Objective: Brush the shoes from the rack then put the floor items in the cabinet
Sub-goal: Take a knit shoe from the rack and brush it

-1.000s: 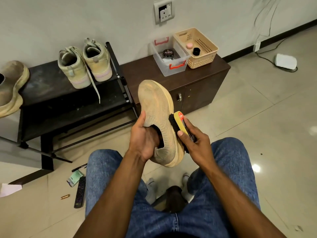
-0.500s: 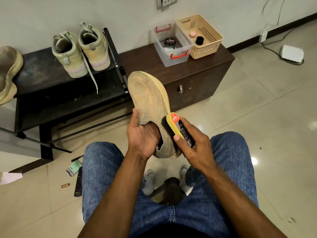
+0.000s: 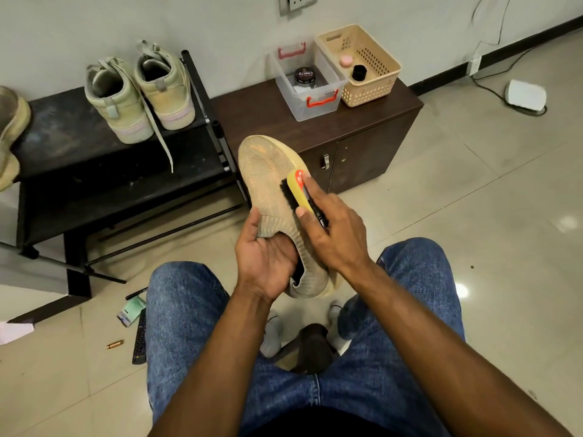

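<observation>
Left hand cups the tan knit slip-on shoe at its collar, thumb lying up the near side of the upper and the fingers seemingly tucked into the opening, though they are hidden. That grip likely braces the soft upper from within so it does not collapse under brushing. Right hand wraps around the yellow-backed shoe brush, forefinger laid along its back and thumb on the near edge, black bristles pressed onto the right flank of the upper.

Above the person's denim-clad knees, the shoe is just in front of the brown cabinet, held clear of the floor. Its long axis runs away from the person, toe up and towards the cabinet top, heel down by the lap, sole turned right. The brush lies nearly along that same axis, which suits strokes from collar to toe.
</observation>
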